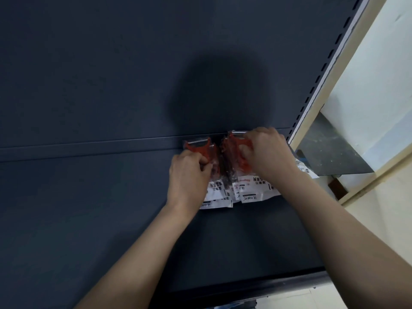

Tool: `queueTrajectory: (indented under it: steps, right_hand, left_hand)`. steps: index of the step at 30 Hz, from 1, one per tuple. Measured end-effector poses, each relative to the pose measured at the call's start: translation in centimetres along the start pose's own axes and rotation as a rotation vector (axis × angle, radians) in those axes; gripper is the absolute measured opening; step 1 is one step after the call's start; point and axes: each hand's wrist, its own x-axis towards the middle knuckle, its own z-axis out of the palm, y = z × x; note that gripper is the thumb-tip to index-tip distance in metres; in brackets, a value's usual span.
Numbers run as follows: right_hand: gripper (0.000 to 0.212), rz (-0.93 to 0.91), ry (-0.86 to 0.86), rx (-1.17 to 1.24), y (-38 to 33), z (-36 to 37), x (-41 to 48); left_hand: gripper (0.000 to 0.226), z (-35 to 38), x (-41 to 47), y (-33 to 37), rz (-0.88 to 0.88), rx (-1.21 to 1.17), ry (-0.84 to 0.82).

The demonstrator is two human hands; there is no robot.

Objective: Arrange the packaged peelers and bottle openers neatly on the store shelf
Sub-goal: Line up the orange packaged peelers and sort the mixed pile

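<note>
— Since both grips are in view, state what each has hold of.

— Left grip (189,175): a bare hand, fingers curled down onto the left peeler packet (215,198), pinching it about the handle of the red peeler inside. Right grip (268,152): fingers likewise curled, closed on the right peeler packet (252,189) over its red peeler. The fingertips of both are tucked under and cannot be seen.

— Position of the packets?

— Flat on the dark shelf (89,208), side by side. Whether they touch or overlap at the middle, I cannot tell. The red blade ends lie at the ridge below the back panel (111,63). The white printed cards point toward the person.

— What is obscured?

— The left grip covers the left side of its packet, and the right grip and wrist cover the right side of the other. Several card edges show under each grip, so I cannot tell whether each is one packet or a stack. The print is blurred and unreadable. A further packet (308,171) lies just right of the right wrist, mostly hidden, with only a white printed corner showing.

— Surroundings?

— A round shadow (223,97) darkens the panel above the grips. A slotted upright (330,70) closes the shelf's right end. The pale wall (379,63) beyond it is cut off at the frame edge.
</note>
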Motion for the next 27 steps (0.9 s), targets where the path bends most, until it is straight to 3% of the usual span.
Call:
queueTrajectory:
  steps: [5, 10, 18, 22, 27]
  right_hand:
    - [0.032, 0.036, -0.049, 0.015, 2.5, 0.3, 0.0]
    - [0.027, 0.141, 0.011, 0.116, 4.8, 0.6, 0.2]
    - [0.028, 0.241, -0.176, 0.274, 6.3, 1.4, 0.4]
    - [0.031, 0.301, -0.114, 0.412, 7.0, 1.1, 0.4]
    - [0.033, 0.393, -0.219, 0.494, 8.0, 1.2, 0.4]
  left_hand:
    - [0.01, 1.9, 0.0, 0.5, -0.036, 0.025, -0.07]
    - [0.038, 1.8, -0.2, 0.9, -0.143, 0.021, -0.026]
    - [0.029, 2.6, 0.5, 1.7, -0.204, 0.001, -0.087]
    - [0.035, 2.7, 0.8, 3.0, -0.122, 0.085, 0.031]
    - [0.039, 4.0, 1.4, 6.0, -0.039, 0.069, -0.117]
